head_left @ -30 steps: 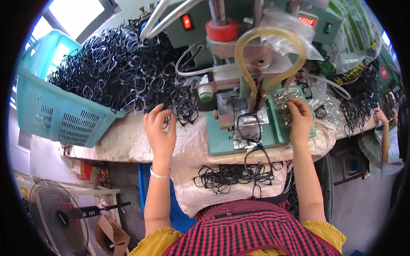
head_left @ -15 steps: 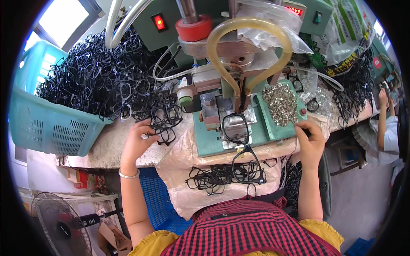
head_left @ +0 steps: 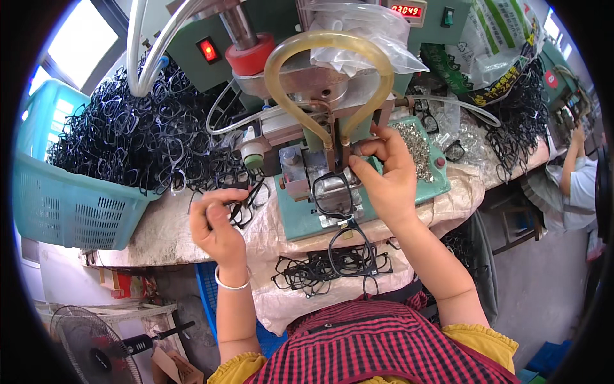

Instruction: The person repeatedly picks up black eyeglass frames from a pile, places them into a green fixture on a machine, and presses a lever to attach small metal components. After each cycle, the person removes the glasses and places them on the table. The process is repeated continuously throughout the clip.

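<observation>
A black eyeglass frame sits in the green bench machine, one rim under the two copper-coloured tips and the other hanging over the front edge. My right hand reaches in beside those tips, thumb and forefinger pinched together; whatever they hold is too small or hidden to make out. On the left, my left hand has its fingers closed on another black eyeglass frame by the edge of the pile. Small shiny metal pieces fill a green tray, partly behind my right hand.
A large heap of black eyeglass frames rises from a turquoise basket. More frames lie on the pale cloth on my lap. A looped yellowish hose arches over the machine. At lower left stands a fan; a co-worker's arm shows far right.
My right hand has moved from the tray's right side leftward to the machine's tips. The left hand has closed on a frame from the pile. The view has shifted slightly.
</observation>
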A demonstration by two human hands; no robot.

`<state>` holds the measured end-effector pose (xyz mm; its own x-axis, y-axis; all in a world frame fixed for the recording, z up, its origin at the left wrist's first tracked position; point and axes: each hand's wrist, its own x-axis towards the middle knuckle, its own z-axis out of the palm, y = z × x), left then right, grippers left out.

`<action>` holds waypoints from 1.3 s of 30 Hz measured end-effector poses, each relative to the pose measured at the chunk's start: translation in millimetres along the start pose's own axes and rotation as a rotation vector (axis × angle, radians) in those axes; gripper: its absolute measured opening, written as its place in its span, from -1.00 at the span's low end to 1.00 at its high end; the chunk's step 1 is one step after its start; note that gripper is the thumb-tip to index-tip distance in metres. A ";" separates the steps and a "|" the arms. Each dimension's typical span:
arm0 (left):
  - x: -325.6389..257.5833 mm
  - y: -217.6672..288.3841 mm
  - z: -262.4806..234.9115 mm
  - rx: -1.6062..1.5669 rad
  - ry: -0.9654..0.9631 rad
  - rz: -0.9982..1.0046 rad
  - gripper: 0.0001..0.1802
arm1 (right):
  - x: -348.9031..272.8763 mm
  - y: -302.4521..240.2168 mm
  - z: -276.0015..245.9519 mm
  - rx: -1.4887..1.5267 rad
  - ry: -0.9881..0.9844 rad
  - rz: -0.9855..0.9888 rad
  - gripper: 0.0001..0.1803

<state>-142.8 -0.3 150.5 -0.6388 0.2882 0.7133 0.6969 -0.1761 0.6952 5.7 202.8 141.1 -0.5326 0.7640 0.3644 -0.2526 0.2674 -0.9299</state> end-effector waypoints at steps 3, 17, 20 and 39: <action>38.7 49.5 21.3 -0.219 -0.074 0.225 -0.61 | -1.6 -9.7 4.8 0.113 -0.057 0.024 -0.43; 7.5 68.3 69.4 0.076 -0.690 0.854 -0.50 | 9.0 18.4 -71.6 -0.905 -0.066 -0.180 -0.73; 1.5 63.7 73.4 0.057 -0.673 0.851 -0.51 | -4.3 54.0 -109.2 -1.114 0.049 -0.267 -0.77; -46.2 21.9 -85.4 0.548 0.197 -0.026 -0.88 | -9.1 71.1 -107.6 -0.184 0.365 0.087 -0.86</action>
<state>-125.9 -97.8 140.3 -0.6699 0.0957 0.7362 0.7136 0.3569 0.6029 79.5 278.0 66.3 -0.2157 0.9376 0.2729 -0.0534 0.2677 -0.9620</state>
